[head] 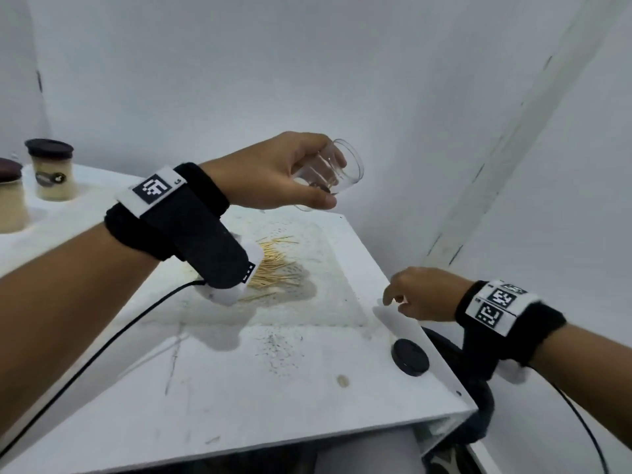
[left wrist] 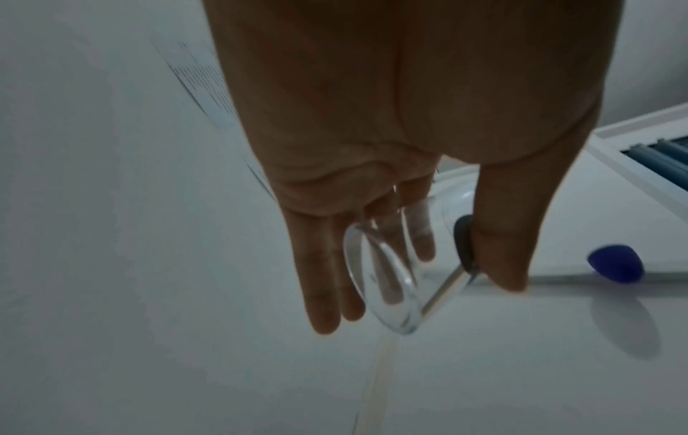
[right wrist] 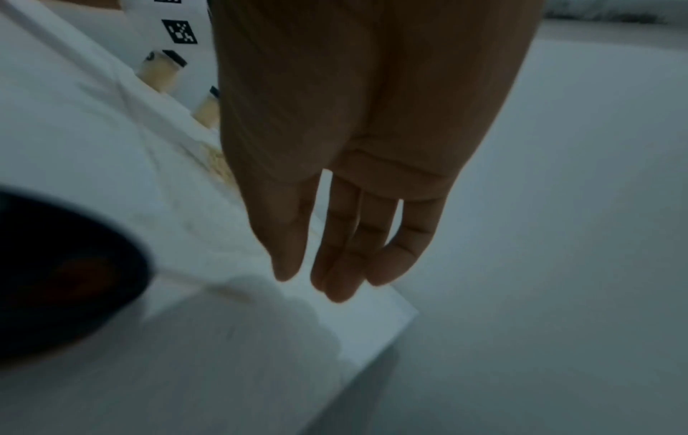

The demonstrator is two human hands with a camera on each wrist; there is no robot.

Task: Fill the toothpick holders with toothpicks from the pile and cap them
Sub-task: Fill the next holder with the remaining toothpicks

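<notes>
Head view: left hand (head: 273, 169) gripping clear plastic toothpick holder (head: 330, 179) tilted, above tan toothpick pile (head: 273, 268), right hand (head: 420, 292) relaxed, empty, flat black round cap (head: 409, 355) just below its fingers, left wrist view: thumb and fingers (left wrist: 324, 282) wrapped round holder, right wrist view: fingers (right wrist: 335, 253) straight, holding nothing

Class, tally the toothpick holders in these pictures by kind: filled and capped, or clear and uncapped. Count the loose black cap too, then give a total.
Filled, capped toothpick holders: 2
Clear uncapped toothpick holder, held tilted by the left hand: 1
Loose black cap on the table: 1
Total: 4
</notes>
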